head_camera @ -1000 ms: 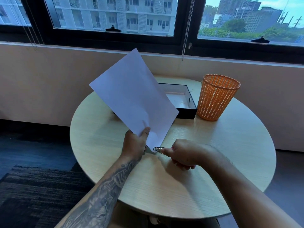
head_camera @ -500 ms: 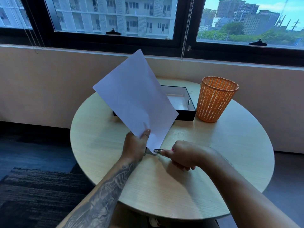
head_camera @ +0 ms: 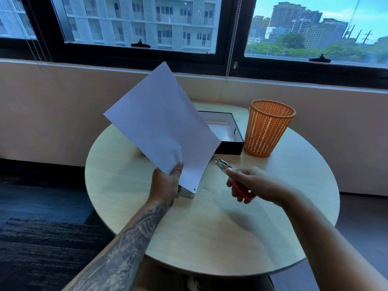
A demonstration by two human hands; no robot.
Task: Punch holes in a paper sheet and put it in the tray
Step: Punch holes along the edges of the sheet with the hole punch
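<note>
Now my right hand [head_camera: 249,183] has pulled the hole punch [head_camera: 220,164] away from the paper sheet [head_camera: 161,131], and one small hole [head_camera: 194,189] shows in its low corner. A round, light wood table [head_camera: 210,238] stands under big windows [head_camera: 142,22]. On it sit the black tray [head_camera: 231,148] and an orange basket [head_camera: 266,131], side by side. My left hand [head_camera: 168,183] pinches the sheet's low edge, holding it up in front of the tray. My right hand is curled around the punch's red handles
</note>
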